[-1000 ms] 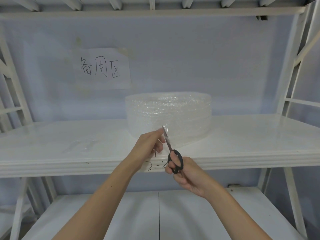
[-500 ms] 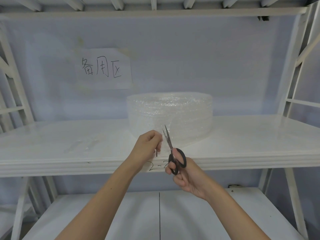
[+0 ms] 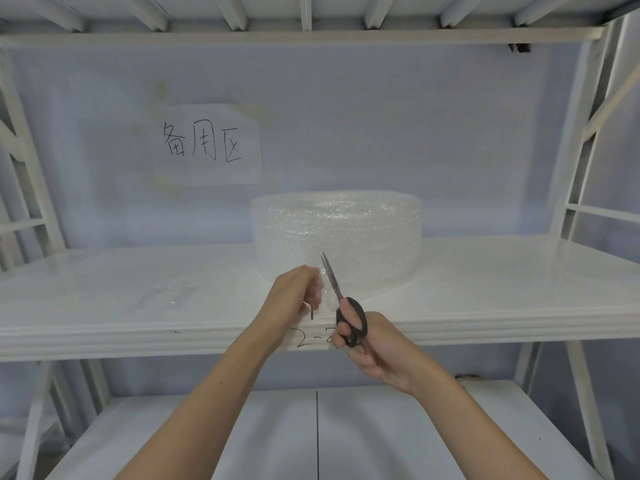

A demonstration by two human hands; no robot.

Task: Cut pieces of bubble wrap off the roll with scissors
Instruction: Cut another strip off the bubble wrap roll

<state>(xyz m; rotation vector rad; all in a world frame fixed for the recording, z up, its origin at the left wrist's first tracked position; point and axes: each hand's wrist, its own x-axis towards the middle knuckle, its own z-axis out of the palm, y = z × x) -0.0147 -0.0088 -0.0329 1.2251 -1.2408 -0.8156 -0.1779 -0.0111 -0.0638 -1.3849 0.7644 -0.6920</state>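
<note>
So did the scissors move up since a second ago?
Cannot tell: the scissors sit in nearly the same spot against the bubble wrap roll and shelf edge; any shift is tiny.

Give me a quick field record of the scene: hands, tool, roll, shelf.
left hand: pinches the loose end of the bubble wrap
right hand: fingers through the black handles of the scissors
scissors: blades point up, beside the held wrap
roll: lies flat on the white shelf
paper sign: on the back wall, above left of the roll
</note>
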